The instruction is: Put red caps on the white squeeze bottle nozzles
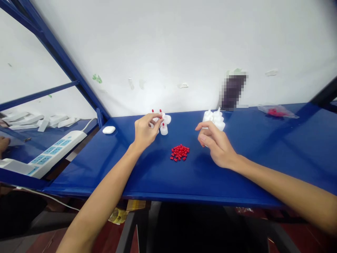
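Positions noted, left to right

Bench (276, 147) set against a wall (184, 49). Second bench (50, 137) seen at left, beyond the frame post (71, 70); flat pieces (43, 123) piled on it, a power strip (58, 151) placed nearer. On the main bench, a small case (108, 130) is placed at the left, near the post. Loose caps (180, 152) are heaped around the middle. Capped bottles (164, 130) are grouped behind and left of the heap, partly hidden by the left hand (147, 129). Further bottles (219, 119) are clustered behind and right of it, partly covered by the right hand (219, 146). A bag (289, 113) is laid farther right, near the wall.
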`<state>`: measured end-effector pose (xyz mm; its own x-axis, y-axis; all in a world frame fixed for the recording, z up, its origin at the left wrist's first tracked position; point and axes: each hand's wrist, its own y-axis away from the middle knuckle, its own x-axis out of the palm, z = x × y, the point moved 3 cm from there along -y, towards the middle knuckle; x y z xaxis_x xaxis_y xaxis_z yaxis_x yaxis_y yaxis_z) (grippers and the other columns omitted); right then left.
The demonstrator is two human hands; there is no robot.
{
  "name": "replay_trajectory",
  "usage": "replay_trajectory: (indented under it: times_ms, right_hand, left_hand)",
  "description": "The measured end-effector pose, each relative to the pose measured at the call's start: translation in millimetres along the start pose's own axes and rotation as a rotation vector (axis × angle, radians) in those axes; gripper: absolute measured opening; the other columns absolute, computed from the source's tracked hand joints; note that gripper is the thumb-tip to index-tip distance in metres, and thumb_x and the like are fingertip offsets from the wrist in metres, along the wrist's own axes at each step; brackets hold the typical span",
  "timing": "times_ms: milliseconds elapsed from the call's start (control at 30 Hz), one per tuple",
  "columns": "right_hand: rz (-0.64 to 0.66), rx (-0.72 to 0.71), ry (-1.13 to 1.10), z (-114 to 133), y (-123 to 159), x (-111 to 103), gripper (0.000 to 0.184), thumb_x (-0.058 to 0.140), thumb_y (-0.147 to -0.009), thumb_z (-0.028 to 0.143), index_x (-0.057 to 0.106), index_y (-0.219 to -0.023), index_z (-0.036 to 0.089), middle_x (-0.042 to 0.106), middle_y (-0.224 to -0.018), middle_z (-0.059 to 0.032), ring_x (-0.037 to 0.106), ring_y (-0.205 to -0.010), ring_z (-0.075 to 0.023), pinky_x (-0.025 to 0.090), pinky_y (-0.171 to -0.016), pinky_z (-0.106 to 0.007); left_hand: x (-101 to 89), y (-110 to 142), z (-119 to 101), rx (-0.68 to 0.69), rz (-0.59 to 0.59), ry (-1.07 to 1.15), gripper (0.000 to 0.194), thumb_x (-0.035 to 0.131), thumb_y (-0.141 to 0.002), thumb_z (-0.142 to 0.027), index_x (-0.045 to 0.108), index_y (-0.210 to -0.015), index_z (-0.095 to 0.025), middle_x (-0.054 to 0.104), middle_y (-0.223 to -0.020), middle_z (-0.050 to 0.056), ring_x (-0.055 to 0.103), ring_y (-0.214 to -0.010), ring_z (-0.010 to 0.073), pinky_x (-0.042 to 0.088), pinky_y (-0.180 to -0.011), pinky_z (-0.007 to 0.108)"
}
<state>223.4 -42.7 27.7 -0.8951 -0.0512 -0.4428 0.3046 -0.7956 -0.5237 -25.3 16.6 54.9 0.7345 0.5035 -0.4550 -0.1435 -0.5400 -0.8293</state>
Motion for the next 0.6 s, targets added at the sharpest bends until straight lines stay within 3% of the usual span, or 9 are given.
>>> replay_trajectory:
  times_ms: [100,167,267,400,500,600]
  right_hand:
    - [-0.128,-0.168,0.117,5.9,-1.9,-15.5,0.022,0.047,-0.097,0.041,0.051,-0.112,0.026,0.057,-0.078,-0.0016,0.057,-0.068,-0.0199,0.045,-0.069,-0.037]
    - [-0.310,-0.290,0.163,7.0,-7.1,-33.1,0.020,0.051,-0.092,0.032,0.054,-0.111,0.025,0.060,-0.082,-0.0038,0.058,-0.072,-0.0209,0.045,-0.072,-0.039]
    - [-0.548,-0.335,0.034,-2.3,-21.4,-62.5,0.028,0.051,-0.078,0.018,0.055,-0.106,0.022,0.054,-0.073,-0.0031,0.054,-0.070,-0.0207,0.041,-0.069,-0.039]
    - [-0.508,-0.177,-0.166,-21.9,-43.1,-82.7,0.033,0.044,-0.067,0.011,0.049,-0.098,0.023,0.052,-0.071,-0.0027,0.054,-0.070,-0.0194,0.042,-0.073,-0.040]
    - [-0.464,-0.039,-0.293,-33.0,-48.2,-83.1,0.033,0.040,-0.068,0.006,0.044,-0.096,0.023,0.050,-0.070,-0.0010,0.053,-0.069,-0.0172,0.043,-0.075,-0.040]
    - [-0.425,0.002,-0.331,-41.6,-47.7,-77.6,0.032,0.043,-0.071,0.004,0.046,-0.098,0.022,0.054,-0.074,-0.0009,0.054,-0.071,-0.0161,0.042,-0.075,-0.038]
  left_hand:
    - [0.4,0.2,11.8,0.098,0.107,-0.154,0.013,0.061,-0.093,-0.023,0.073,-0.096,-0.019,0.078,-0.093,0.003,0.068,-0.068,0.0123,0.054,-0.069,0.025]
    - [3.2,1.4,15.4,0.111,0.153,-0.191,0.016,0.057,-0.095,-0.021,0.073,-0.099,-0.019,0.078,-0.096,0.005,0.072,-0.079,0.0157,0.055,-0.074,0.027]
    - [9.2,2.4,17.6,0.114,0.195,-0.210,0.019,0.055,-0.096,-0.019,0.073,-0.103,-0.019,0.079,-0.100,0.006,0.074,-0.089,0.0187,0.056,-0.078,0.029]
    - [15.7,3.3,20.0,0.106,0.205,-0.245,0.020,0.057,-0.095,-0.021,0.073,-0.107,-0.020,0.078,-0.106,0.006,0.075,-0.096,0.0228,0.057,-0.081,0.032]
    - [17.5,4.7,20.3,0.109,0.184,-0.241,0.022,0.057,-0.096,-0.022,0.072,-0.112,-0.020,0.076,-0.114,0.007,0.074,-0.104,0.0236,0.058,-0.087,0.034]
    - [17.4,5.9,18.8,0.140,0.184,-0.204,0.023,0.055,-0.097,-0.022,0.071,-0.113,-0.020,0.075,-0.117,0.008,0.073,-0.106,0.0221,0.058,-0.089,0.033]
